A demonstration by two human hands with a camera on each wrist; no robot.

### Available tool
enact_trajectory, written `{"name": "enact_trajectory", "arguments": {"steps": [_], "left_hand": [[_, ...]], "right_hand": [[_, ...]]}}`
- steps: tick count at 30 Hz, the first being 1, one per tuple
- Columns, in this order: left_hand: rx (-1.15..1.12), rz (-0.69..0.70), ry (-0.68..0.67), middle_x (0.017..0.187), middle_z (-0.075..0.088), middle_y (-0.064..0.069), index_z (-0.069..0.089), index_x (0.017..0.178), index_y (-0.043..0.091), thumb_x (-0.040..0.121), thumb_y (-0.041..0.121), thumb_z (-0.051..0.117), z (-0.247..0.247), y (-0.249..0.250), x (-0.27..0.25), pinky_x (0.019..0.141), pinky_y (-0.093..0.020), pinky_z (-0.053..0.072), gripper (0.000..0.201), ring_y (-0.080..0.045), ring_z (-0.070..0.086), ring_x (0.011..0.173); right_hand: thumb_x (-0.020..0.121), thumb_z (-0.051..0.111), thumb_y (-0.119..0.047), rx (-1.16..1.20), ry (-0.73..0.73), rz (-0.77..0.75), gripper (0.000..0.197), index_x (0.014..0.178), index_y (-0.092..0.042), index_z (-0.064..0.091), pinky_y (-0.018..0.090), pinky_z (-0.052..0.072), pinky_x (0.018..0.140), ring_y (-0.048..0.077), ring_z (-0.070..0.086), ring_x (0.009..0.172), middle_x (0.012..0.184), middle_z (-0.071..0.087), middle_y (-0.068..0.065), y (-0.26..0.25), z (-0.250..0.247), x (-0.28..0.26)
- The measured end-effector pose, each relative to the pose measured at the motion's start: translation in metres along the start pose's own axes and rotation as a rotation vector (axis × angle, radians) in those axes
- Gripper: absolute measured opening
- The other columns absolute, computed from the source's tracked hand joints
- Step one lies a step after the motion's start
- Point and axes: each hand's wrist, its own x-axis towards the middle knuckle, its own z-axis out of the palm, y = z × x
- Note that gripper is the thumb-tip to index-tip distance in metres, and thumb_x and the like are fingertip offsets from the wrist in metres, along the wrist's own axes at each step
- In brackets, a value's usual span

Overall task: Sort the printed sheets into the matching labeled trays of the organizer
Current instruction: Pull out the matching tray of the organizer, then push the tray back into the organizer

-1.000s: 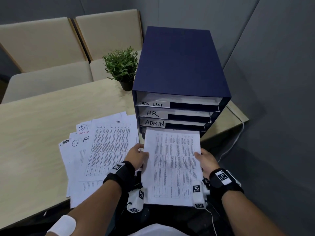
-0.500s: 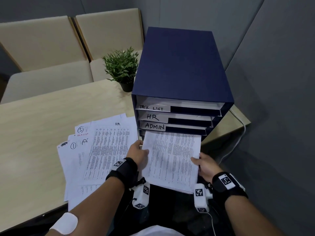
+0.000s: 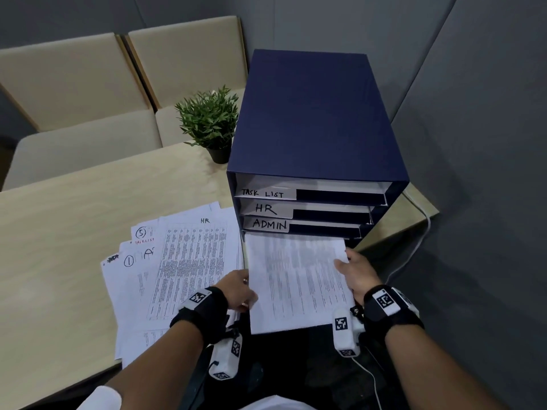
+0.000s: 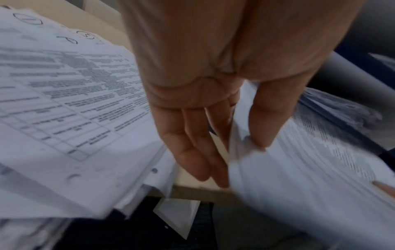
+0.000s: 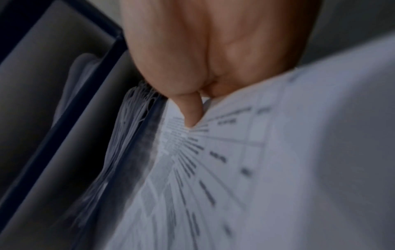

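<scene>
- My left hand [image 3: 238, 291] pinches the left edge of a white printed sheet of paper [image 3: 296, 279], thumb on top and fingers [image 4: 192, 152] stretched out underneath, as the left wrist view shows.
- My right hand [image 3: 356, 272] grips the same sheet at its right edge, near the far right corner; in the right wrist view my thumb [image 5: 192, 113] presses down on the printed side.
- The sheet's far edge lies at the mouth of the lowest tray, just under the one labelled ADMIN [image 3: 270, 224], while its near end sticks out past the near edge of the table toward me.
- The dark blue box-shaped tray organizer [image 3: 313, 122] stands at the far right corner of the pale wooden table [image 3: 59, 220]; its upper trays read TASK LIST [image 3: 263, 193] and HR [image 3: 266, 209], and I cannot read a label on the lowest one.
- A fanned pile of white printed sheets [image 3: 177, 270] lies on the table just left of my left hand, the top page marked HR, with circled numbers on the pages beneath.
- A small green potted plant in a dark pot [image 3: 211, 121] stands just left of the organizer, at the far edge of the table.
- Two beige cushioned chairs [image 3: 88, 99] stand beyond the table.
</scene>
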Motion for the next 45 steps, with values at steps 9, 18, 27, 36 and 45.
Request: {"name": "enact_trajectory", "arguments": {"steps": [9,18,27,36,45], "left_hand": [[-0.065,0.14,0.179,0.089,0.067,-0.006,0.059,0.098,0.013,0.086,0.001,0.056,-0.006,0.019,0.007,0.076,-0.032,0.051,0.017,-0.026,0.064,0.084],[-0.217,0.138,0.22,0.1,0.068,-0.018,0.058,0.093,0.016,0.072,0.001,0.054,-0.002,0.016,0.018,0.088,-0.046,0.053,0.026,-0.034,0.065,0.091],[-0.421,0.178,0.324,0.097,0.067,-0.013,0.056,0.102,0.01,0.087,-0.006,0.046,0.006,0.042,0.018,0.07,-0.046,0.059,0.024,-0.034,0.067,0.082],[-0.574,0.125,0.283,0.085,0.06,-0.012,0.045,0.106,0.012,0.094,0.001,0.049,-0.014,0.02,-0.003,0.053,-0.027,0.047,0.016,-0.024,0.057,0.059],[-0.429,0.071,0.457,0.094,0.061,-0.013,0.053,0.106,0.009,0.092,0.002,0.052,-0.043,-0.042,-0.018,0.062,-0.029,0.043,0.016,-0.02,0.054,0.069]], "right_hand": [[0.099,0.045,-0.003,0.204,0.034,0.011,0.023,0.118,-0.007,0.059,0.045,0.053,0.088,0.031,0.065,0.104,0.115,0.067,0.015,0.01,0.013,-0.008],[0.096,0.058,-0.022,0.195,0.101,-0.006,0.04,0.132,-0.007,0.049,0.049,0.047,0.1,0.03,0.058,0.117,0.131,0.058,0.014,-0.009,0.013,0.016],[0.101,0.045,-0.01,0.238,-0.076,0.094,0.018,0.115,-0.013,0.055,0.022,0.037,0.041,0.012,0.05,0.042,0.063,0.061,0.006,0.019,0.004,-0.004],[0.099,0.046,-0.003,0.594,0.025,0.056,0.025,0.119,-0.012,0.033,0.025,0.049,0.042,0.025,0.067,0.07,0.095,0.065,0.015,-0.022,0.029,0.022],[0.097,0.052,-0.009,0.256,-0.195,0.009,0.006,0.101,-0.01,0.057,0.023,0.048,0.05,0.022,0.066,0.066,0.089,0.068,0.01,-0.006,0.053,0.004]]}}
